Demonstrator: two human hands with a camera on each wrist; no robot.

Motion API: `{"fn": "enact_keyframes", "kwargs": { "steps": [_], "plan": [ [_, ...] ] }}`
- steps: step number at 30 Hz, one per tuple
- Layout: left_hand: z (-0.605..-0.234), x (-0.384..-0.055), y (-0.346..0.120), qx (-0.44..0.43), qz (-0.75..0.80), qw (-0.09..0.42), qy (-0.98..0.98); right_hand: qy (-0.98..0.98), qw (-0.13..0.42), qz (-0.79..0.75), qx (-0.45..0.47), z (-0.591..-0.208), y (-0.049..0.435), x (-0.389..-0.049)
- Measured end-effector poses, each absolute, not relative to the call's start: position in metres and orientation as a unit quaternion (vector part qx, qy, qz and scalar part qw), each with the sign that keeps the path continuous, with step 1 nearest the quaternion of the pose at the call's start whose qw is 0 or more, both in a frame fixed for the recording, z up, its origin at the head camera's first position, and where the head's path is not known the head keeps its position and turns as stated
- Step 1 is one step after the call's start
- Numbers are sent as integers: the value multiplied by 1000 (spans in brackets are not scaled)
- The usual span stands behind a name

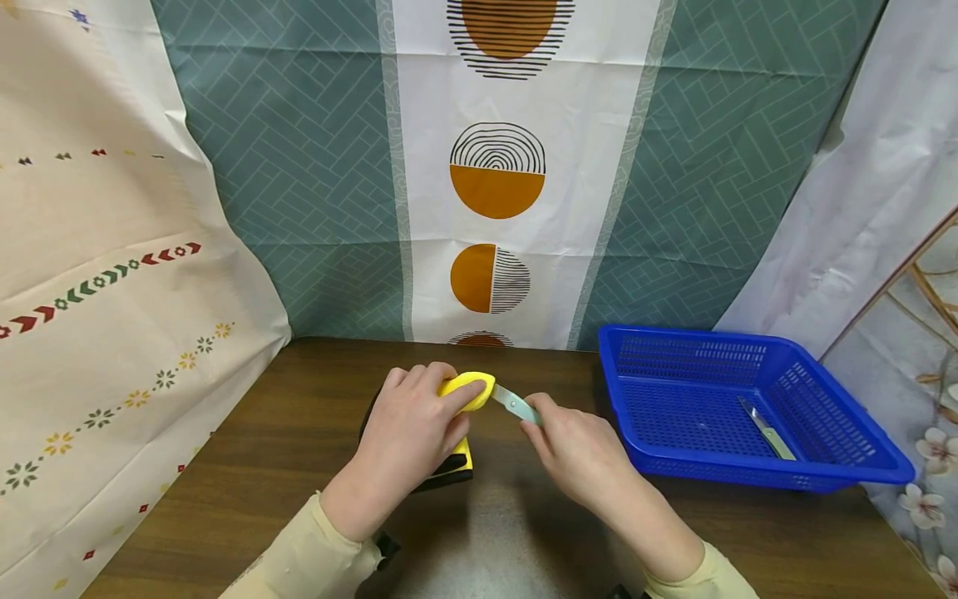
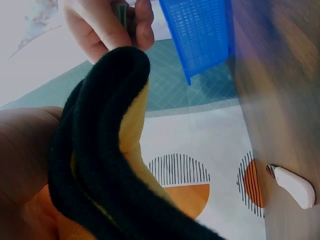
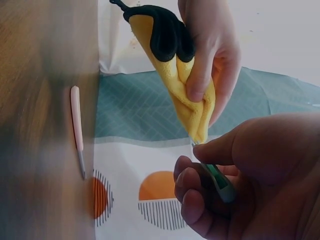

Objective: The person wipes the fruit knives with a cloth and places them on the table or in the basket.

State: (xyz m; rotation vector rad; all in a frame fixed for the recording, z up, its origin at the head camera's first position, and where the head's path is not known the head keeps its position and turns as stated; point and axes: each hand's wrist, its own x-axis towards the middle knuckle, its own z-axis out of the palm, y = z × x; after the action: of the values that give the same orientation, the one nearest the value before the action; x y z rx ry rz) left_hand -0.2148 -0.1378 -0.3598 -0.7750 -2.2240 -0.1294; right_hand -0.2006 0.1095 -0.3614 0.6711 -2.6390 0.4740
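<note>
My left hand (image 1: 407, 428) pinches a folded yellow cloth with black edging (image 1: 477, 388) between thumb and fingers. The cloth is wrapped over the blade end of a small knife with a pale green handle (image 1: 518, 406). That handle is gripped by my right hand (image 1: 587, 453), with the thumb on top in the right wrist view. Only a short bit of blade shows between cloth and handle; the tip is hidden in the cloth. A second knife, with a pale pink handle (image 3: 76, 117), lies on the table beyond the hands in both wrist views.
On the right of the brown wooden table (image 1: 299, 466) stands a blue plastic basket (image 1: 636, 453). Inside it lies another knife with a pale green handle (image 1: 774, 438). A patterned curtain (image 1: 329, 208) hangs behind the table, with light cloths at both sides.
</note>
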Motion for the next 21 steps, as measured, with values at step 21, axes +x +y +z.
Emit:
{"fn": "enact_keyframes", "kwargs": {
  "steps": [21],
  "plan": [
    [-357, -226, -157, -269, -39, 367, -889, -940, 185, 175, 228, -359, 112, -201]
  ]
}}
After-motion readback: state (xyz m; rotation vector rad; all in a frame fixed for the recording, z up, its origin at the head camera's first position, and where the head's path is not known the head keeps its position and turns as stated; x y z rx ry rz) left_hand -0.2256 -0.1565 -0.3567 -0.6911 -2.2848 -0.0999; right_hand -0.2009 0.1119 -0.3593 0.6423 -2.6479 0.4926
